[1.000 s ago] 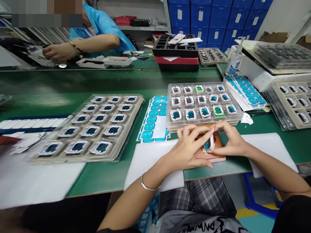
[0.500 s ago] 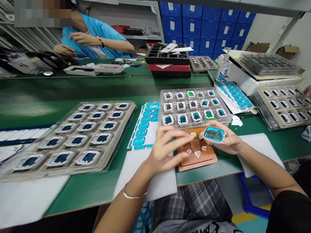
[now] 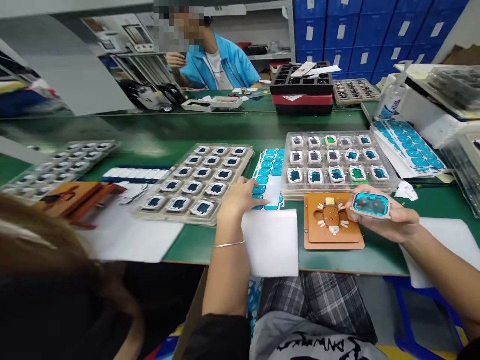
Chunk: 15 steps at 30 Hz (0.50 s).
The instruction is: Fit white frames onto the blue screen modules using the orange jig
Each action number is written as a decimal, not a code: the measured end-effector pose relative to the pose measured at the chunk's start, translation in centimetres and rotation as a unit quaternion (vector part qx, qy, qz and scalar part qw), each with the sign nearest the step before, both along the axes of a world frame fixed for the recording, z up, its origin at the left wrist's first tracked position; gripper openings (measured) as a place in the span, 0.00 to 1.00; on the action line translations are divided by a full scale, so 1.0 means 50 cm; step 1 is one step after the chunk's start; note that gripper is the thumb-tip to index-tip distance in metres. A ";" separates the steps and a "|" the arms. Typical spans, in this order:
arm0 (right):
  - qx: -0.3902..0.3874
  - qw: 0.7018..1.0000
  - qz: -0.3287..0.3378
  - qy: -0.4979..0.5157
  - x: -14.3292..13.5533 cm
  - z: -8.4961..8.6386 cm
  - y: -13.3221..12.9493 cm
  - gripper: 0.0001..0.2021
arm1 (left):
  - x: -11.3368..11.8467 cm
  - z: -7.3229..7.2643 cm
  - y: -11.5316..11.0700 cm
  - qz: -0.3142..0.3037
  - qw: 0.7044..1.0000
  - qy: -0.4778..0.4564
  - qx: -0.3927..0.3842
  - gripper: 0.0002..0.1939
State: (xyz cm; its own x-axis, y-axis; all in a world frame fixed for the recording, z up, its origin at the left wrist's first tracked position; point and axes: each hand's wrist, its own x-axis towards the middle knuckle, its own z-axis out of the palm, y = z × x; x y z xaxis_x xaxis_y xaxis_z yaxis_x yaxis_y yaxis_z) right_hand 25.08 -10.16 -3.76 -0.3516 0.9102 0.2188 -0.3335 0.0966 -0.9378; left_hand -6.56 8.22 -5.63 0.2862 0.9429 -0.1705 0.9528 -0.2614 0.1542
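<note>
My right hand (image 3: 397, 220) grips a watch case (image 3: 371, 205) with a bright blue border around its dark face, tilted toward me. My left hand (image 3: 240, 197) reaches over the left edge of a sheet of blue rounded-square stickers (image 3: 275, 187), its thumb and fingers apart. Whether the fingertips touch a sticker is hard to make out. Between my hands lies an orange-brown fixture (image 3: 332, 240) with a watch-shaped recess and small white tabs. Just behind it, a clear tray (image 3: 341, 189) holds several watch cases, some with blue or green faces.
Another tray of watch cases (image 3: 204, 175) stands left of the stickers. White foam sheets (image 3: 270, 245) lie at the table's front edge. More sticker sheets (image 3: 410, 145) and a pump bottle (image 3: 392, 97) are at right. One co-worker (image 3: 225, 60) sits opposite; another person's head (image 3: 41, 265) is close at left.
My left hand has left the watch case and moved left to the sticker sheet. My right hand still holds the case. The view has turned left, bringing the neighbouring person into sight.
</note>
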 end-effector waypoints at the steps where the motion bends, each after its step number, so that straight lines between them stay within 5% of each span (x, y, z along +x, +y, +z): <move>1: -0.026 0.999 0.007 0.027 -0.003 0.002 0.000 0.26 | 0.004 -0.002 0.000 0.006 1.000 0.013 -0.007 0.29; 5: -0.076 0.994 0.024 0.069 -0.010 0.005 -0.001 0.26 | 0.027 -0.004 -0.001 -0.013 1.000 0.014 -0.007 0.27; 15: -0.039 0.999 0.010 0.030 0.003 0.002 0.007 0.26 | 0.039 -0.008 0.001 -0.027 0.999 0.009 -0.022 0.25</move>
